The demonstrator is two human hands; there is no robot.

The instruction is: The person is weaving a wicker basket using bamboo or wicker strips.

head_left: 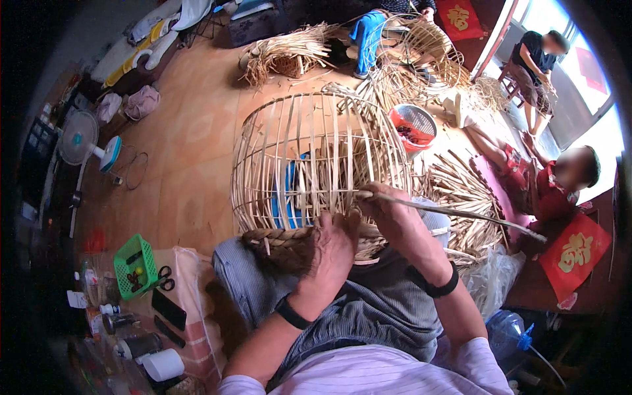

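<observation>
An openwork basket frame (319, 148) of pale strips lies across my lap, with a thick braided band (270, 243) along its near edge. My left hand (332, 250) is closed at that edge, fingers pressed on the weave. Just right of it and slightly higher, my right hand (395, 220) pinches a long, flat strip (474, 216) that runs out to the right over my forearm. Loose strips (454, 191) lie heaped right of the basket.
A fan (79, 137) stands at left, near a green crate (133, 263), scissors and cups. A red bucket (411, 128) is beyond the basket. Two people (533, 66) (553, 184) sit at right; another is partly visible behind woven frames at the top. A water jug (505, 329) stands lower right.
</observation>
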